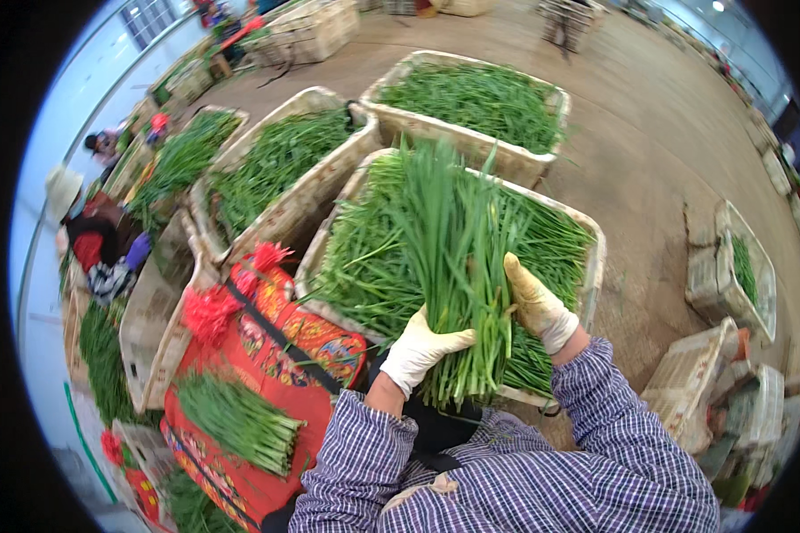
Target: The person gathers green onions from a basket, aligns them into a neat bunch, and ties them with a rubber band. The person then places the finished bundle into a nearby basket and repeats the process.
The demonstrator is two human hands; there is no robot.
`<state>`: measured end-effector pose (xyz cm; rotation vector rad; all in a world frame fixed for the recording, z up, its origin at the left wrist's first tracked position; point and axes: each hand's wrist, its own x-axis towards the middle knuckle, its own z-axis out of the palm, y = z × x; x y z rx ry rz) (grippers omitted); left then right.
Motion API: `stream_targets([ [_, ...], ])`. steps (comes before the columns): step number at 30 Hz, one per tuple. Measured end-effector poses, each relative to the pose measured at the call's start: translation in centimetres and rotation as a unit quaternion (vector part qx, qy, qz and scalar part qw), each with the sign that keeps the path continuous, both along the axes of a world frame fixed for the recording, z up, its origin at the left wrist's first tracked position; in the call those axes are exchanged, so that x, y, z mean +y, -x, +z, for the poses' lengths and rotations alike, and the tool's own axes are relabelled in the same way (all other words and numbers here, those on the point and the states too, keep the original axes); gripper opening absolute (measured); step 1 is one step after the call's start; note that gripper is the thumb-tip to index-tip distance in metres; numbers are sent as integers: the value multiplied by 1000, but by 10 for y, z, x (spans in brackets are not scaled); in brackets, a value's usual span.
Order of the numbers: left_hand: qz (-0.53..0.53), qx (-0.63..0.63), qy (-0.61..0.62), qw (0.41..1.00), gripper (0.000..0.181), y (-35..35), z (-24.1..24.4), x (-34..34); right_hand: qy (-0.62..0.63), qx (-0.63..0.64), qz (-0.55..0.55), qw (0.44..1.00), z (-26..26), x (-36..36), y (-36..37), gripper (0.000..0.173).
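Note:
A thick bunch of garlic chives [463,280] stands between my two gloved hands, leaf tips pointing away and pale cut ends towards me. My left hand [427,350], in a whitish glove, grips it low on the left side, thumb across the front. Against its right side rests my right hand [540,303], its glove stained yellowish and one digit pointing up; the bunch hides how its other fingers lie. Below and behind the bunch, a pale plastic crate [597,266] is heaped with loose chives. A smaller chive bunch [240,420] lies on a red cloth [320,416] to my left.
More chive-filled crates stand beyond, one at the back [553,160] and one at the back left [293,200]. Red pompoms [210,313] and a dark strap [287,340] lie by the cloth. A co-worker [103,246] is at far left. Crates [690,376] stand at right.

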<state>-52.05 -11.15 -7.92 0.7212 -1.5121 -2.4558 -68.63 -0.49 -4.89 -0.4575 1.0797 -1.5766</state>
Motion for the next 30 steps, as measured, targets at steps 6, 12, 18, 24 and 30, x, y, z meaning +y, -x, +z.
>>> stream_targets([
  [6, 166, 109, 198, 960, 94, -63, 97, -22, 103, 91, -12, 990, 114, -66, -88, 53],
  [12, 262, -33, 471, 842, 72, -180, 123, -61, 172, 208, 55, 961, 102, -125, -182, 61],
  [18, 204, -45, 305, 929, 55, -242, -39, -94, 110, 160, 182, 964, -34, -162, -235, 76],
  [24, 309, -22, 356, 882, 64, -244, 6, -90, 133, 94, 114, 980, -30, -176, -267, 36],
  [30, 251, -11, 445, 860, 52, -268, -2, -94, 150, 92, 185, 967, 17, -156, -265, 37],
])
